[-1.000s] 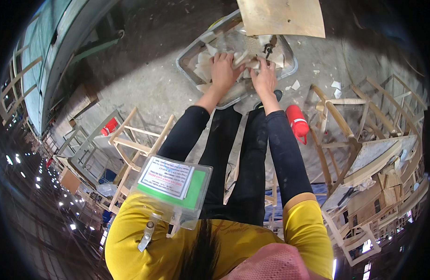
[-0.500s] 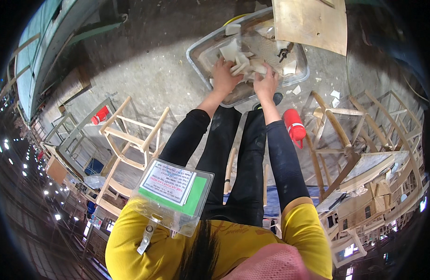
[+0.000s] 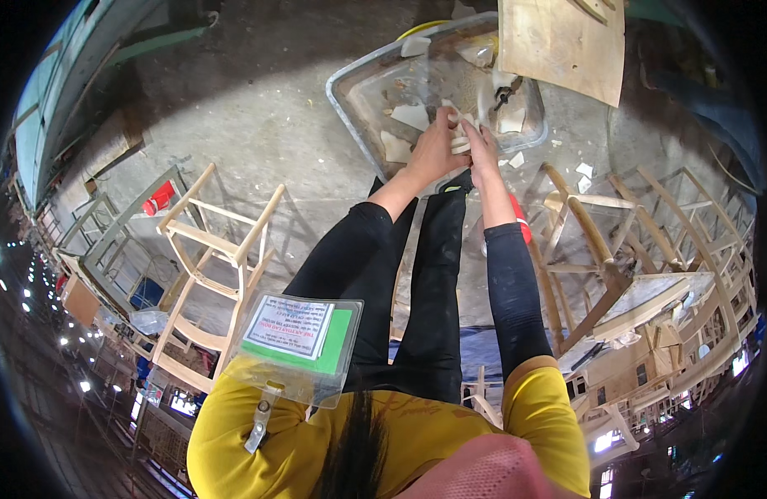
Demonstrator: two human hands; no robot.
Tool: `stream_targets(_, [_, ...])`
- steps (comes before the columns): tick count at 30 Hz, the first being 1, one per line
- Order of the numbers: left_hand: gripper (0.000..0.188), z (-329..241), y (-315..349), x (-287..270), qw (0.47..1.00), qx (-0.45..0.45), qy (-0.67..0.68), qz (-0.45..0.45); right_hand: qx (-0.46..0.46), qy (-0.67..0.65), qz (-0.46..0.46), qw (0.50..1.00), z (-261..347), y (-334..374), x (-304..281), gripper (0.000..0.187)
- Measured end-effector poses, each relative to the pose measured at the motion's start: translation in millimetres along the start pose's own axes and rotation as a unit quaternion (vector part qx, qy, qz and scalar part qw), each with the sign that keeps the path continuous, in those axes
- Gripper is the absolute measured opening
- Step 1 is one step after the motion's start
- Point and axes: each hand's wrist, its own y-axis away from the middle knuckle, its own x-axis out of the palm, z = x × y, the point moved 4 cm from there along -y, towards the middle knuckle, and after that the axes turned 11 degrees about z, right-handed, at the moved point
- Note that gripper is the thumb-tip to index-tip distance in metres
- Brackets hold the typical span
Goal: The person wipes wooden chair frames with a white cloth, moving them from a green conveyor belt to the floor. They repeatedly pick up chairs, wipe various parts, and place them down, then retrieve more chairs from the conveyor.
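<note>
A grey plastic tub [image 3: 348, 121] with a dirty bottom lies on the floor in front of me. Over its near side, my left hand [image 3: 433, 151] and my right hand [image 3: 483, 155] are together, fingers curled round a bunch of white scraps [image 3: 460, 144]. The bunch looks like thin, flat strips stacked between both palms; their material is unclear. Loose white pieces lie in the tub: one flat piece [image 3: 412, 116] left of my hands and another [image 3: 512, 121] to their right. A small dark tool-like thing [image 3: 504, 96] rests near the tub's right side.
A plywood board [image 3: 561, 46] covers the tub's far right corner. White bits [image 3: 584, 170] are scattered on the concrete floor. An unfinished wooden chair frame [image 3: 225, 245] stands at left, more frames [image 3: 596, 224] at right. A red object [image 3: 519, 220] sits beside my right forearm.
My hands, apart over the loose scraps before, have come together. The scraps are now gathered in a bunch between them, leaving more of the tub's bottom visible.
</note>
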Motion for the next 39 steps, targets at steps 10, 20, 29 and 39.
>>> stream_targets(10, [0.074, -14, -10, -13, 0.991, -0.022, -0.132, -0.016, 0.037, -0.071, 0.040, 0.996, 2, -2, -2, 0.072])
stream_targets(20, [0.071, 36, 11, -61, 0.984, -0.068, -0.158, -0.039, -0.308, 0.579, -0.112, 0.747, 124, -16, -22, 0.066])
stream_targets(29, [0.075, 37, 2, -40, 0.935, -0.162, -0.316, 0.002, -0.209, 0.693, -0.170, 0.669, 97, -31, 8, 0.063])
stream_targets(39, [0.055, -27, -52, -101, 0.959, 0.005, -0.269, -0.084, -0.262, 0.693, -0.111, 0.662, 81, -7, 24, 0.057])
